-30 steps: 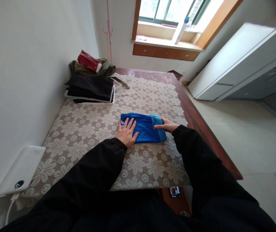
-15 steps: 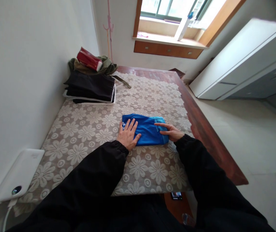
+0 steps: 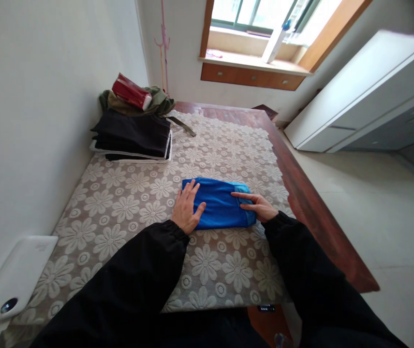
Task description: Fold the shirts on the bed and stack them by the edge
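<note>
Blue cloth [image 3: 216, 208]: a flat, folded piece lies on the patterned cover between the wearer's two hands, its long side running left to right.
Left hand [image 3: 185, 210]: palm down and fingers extended, it rests on the cloth's left end, grasping nothing; a broad, even press there should anchor the fabric without dragging it.
Light-blue end [image 3: 245, 187]: the paler right-hand end is best smoothed lightly outward, since a hard push inward could ruck the layers.
Right hand [image 3: 263, 208]: two outstretched digits lie apart on top of that end, with no pinch visible.
Patterned cover [image 3: 207, 261]: its raised flowers may catch thin fabric, so lifting slightly before any shift seems wise.
Desk [image 3: 323, 232]: reddish wood shows along the right side.
Dark stack [image 3: 132, 133]: folded fabric sits well apart, toward the wall.
</note>
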The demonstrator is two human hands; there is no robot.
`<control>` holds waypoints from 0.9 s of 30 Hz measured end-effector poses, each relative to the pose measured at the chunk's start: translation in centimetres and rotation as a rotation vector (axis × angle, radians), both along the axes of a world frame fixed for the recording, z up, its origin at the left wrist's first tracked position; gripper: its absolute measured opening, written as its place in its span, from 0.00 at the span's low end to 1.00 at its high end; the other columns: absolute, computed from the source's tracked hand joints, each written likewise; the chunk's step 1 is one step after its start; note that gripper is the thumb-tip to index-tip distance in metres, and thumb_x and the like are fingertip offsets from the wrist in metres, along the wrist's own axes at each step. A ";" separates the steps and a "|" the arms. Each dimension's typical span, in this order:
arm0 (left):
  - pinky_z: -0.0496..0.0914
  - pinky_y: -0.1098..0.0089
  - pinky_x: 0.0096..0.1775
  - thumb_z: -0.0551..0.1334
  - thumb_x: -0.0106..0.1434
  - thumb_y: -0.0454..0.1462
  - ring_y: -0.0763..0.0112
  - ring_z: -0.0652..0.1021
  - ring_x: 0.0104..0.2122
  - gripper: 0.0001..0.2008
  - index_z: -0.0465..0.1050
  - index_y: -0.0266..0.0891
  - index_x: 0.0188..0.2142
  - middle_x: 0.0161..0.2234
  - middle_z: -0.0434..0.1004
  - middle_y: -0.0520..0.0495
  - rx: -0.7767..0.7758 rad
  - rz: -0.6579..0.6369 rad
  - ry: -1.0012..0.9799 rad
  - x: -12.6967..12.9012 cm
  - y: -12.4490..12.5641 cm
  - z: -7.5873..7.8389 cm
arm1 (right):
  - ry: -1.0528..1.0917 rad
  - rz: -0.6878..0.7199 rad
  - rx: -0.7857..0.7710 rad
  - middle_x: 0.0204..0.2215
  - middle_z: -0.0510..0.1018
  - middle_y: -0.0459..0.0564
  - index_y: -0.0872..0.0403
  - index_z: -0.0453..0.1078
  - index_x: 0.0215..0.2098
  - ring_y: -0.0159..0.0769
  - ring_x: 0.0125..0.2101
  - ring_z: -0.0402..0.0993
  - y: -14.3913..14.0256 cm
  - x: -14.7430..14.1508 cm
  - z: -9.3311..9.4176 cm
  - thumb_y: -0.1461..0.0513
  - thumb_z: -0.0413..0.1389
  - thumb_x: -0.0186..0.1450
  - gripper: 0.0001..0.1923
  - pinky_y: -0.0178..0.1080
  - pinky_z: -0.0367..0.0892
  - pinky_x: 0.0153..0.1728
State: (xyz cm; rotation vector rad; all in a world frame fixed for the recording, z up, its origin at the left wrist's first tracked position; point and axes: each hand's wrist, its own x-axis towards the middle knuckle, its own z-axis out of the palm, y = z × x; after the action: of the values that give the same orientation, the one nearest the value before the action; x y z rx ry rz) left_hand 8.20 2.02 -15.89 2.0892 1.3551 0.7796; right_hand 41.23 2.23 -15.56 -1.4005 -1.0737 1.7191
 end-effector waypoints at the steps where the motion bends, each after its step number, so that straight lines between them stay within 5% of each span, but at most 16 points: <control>1: 0.50 0.42 0.77 0.56 0.77 0.45 0.51 0.54 0.78 0.33 0.54 0.40 0.77 0.79 0.52 0.37 0.005 0.016 -0.026 0.0 0.0 -0.2 | -0.024 -0.006 0.014 0.58 0.85 0.49 0.44 0.85 0.57 0.52 0.58 0.82 0.1 0.7 0.0 0.59 0.78 0.53 0.32 0.52 0.75 0.65; 7: 0.50 0.39 0.76 0.59 0.75 0.43 0.48 0.52 0.79 0.34 0.55 0.38 0.76 0.80 0.48 0.34 0.032 0.011 0.032 0.0 0.1 -1.0 | -0.310 -0.069 0.088 0.63 0.81 0.46 0.43 0.85 0.56 0.56 0.69 0.71 0.5 9.5 1.2 0.61 0.74 0.52 0.31 0.54 0.62 0.73; 14: 0.51 0.39 0.76 0.59 0.74 0.42 0.47 0.56 0.78 0.31 0.62 0.37 0.73 0.79 0.50 0.33 0.062 -0.034 0.162 0.0 0.0 -0.8 | -0.573 -0.225 0.178 0.63 0.81 0.48 0.48 0.82 0.62 0.53 0.63 0.78 1.0 20.0 3.4 0.64 0.66 0.51 0.38 0.46 0.71 0.67; 22: 0.51 0.38 0.76 0.61 0.73 0.40 0.48 0.59 0.77 0.31 0.64 0.40 0.73 0.79 0.52 0.34 0.079 -0.062 0.218 0.0 -0.1 -1.1 | -0.788 -0.343 0.192 0.46 0.89 0.53 0.56 0.78 0.66 0.42 0.38 0.87 3.8 23.9 4.0 0.68 0.59 0.52 0.42 0.42 0.82 0.51; 27: 0.51 0.38 0.76 0.61 0.72 0.40 0.49 0.60 0.77 0.32 0.63 0.40 0.73 0.78 0.53 0.33 0.081 -0.073 0.234 -0.2 -0.2 -1.0 | -0.859 -0.362 0.245 0.54 0.86 0.58 0.60 0.74 0.69 0.49 0.48 0.86 5.9 24.2 4.1 0.68 0.57 0.53 0.44 0.46 0.78 0.57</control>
State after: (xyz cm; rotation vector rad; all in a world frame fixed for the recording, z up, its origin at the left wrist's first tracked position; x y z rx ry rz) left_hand 8.05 1.87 -16.91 2.3391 1.3770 0.5835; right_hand 65.46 8.14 -11.48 -2.0659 -1.2878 0.6760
